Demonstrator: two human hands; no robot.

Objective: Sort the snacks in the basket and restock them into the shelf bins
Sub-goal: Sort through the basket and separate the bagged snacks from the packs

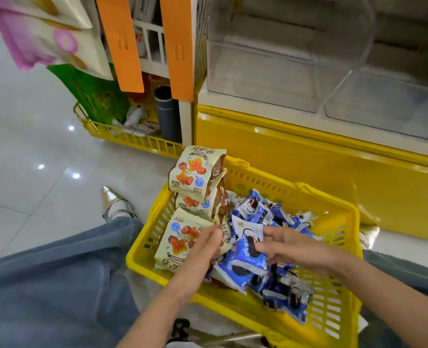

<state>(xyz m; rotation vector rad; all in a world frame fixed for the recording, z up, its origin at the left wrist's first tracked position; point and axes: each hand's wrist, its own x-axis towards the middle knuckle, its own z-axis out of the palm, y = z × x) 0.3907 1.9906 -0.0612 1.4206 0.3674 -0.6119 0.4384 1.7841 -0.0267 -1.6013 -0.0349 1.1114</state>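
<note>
A yellow plastic basket (333, 310) sits on the floor between my knees. Three cream snack bags (195, 172) with orange pictures stand stacked along its left side. Several blue and white cookie packets (248, 259) fill its middle. My left hand (206, 243) reaches in with fingers lightly bent, touching the lowest cream bag and the packets beside it. My right hand (290, 244) pinches a blue and white cookie packet (249, 233) at the top of the pile. Clear empty shelf bins (270, 79) sit above a yellow shelf base (308, 156).
To the left, a white rack with orange strips (175, 46) stands over a low yellow wire tray (132, 139) holding a dark cylinder and small packets. Hanging snack bags (44, 33) fill the top left. Glossy floor tiles lie on the left; my shoe (114, 204) is beside the basket.
</note>
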